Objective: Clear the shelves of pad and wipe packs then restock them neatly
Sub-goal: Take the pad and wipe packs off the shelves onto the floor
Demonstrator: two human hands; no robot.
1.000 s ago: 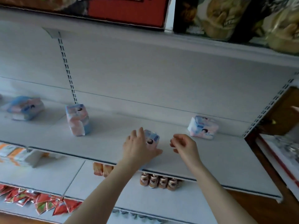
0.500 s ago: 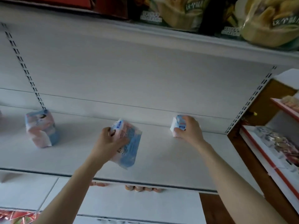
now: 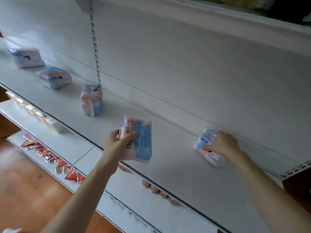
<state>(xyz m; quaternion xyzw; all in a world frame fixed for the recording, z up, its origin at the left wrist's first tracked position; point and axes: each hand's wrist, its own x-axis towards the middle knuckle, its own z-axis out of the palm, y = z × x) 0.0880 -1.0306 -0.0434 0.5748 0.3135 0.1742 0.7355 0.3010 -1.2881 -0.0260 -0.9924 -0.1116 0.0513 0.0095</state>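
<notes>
Two packs are in my hands: my left hand (image 3: pixel 117 143) grips a blue-and-pink pack (image 3: pixel 139 142) at the shelf (image 3: pixel 168 167) front edge, and my right hand (image 3: pixel 223 145) curls over a second pack (image 3: pixel 215 159) lying near the back panel. Three more packs (image 3: pixel 91 100) sit beyond my left hand.

Glossy plastic packs (image 3: pixel 137 142), matt shelf (image 3: pixel 176 158)

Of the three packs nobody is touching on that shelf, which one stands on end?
The pack nearest the left hand, below the slotted upright. It stands on end; the far-left pack and its neighbour lie flat.
</notes>
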